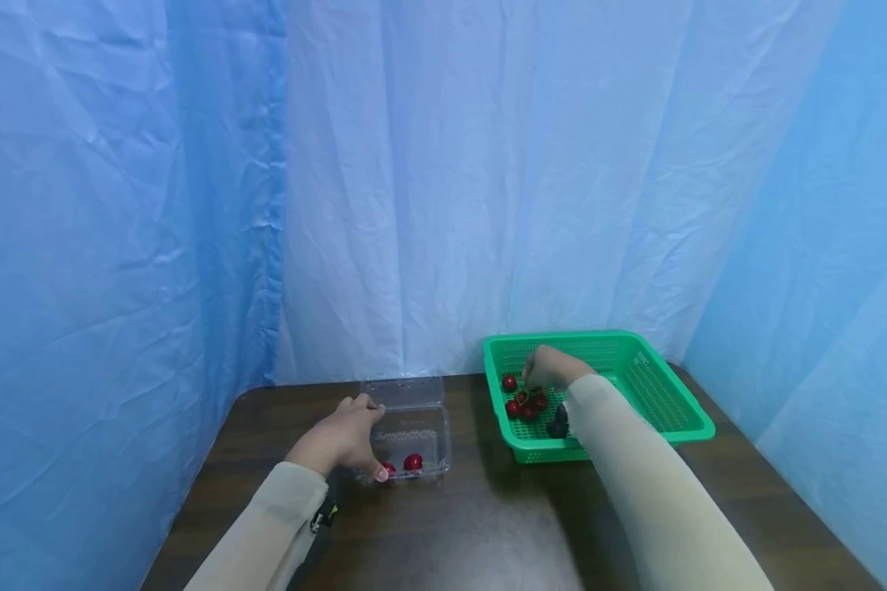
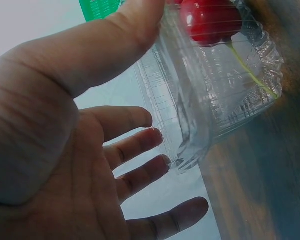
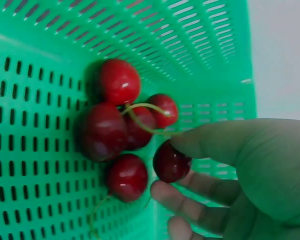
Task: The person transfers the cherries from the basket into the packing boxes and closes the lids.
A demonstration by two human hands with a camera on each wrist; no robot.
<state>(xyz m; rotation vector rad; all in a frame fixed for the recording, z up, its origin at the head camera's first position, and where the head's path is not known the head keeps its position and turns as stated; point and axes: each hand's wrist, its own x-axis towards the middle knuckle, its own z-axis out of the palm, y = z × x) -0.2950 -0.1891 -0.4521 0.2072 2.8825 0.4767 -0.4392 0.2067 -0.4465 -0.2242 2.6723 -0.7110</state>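
My left hand (image 1: 343,435) holds the left side of a clear plastic box (image 1: 447,439), its thumb at the front and its fingers farther back along the rim. Two red cherries (image 1: 413,462) lie near the box's front; the left wrist view shows one cherry (image 2: 212,20) with a green stem. Inside a green basket (image 1: 698,427), my right hand (image 1: 554,368) pinches a dark red cherry (image 3: 169,165) between thumb and fingers. Several other cherries (image 3: 102,132) lie close beside it on the slotted bottom, some with stems. The right fingers are partly hidden in the head view.
The box's hinged lid (image 1: 406,392) stands open toward the back. Both containers sit on a dark wooden table (image 1: 473,525), the basket to the right of the box. Blue-white curtains (image 1: 488,205) hang behind and on both sides.
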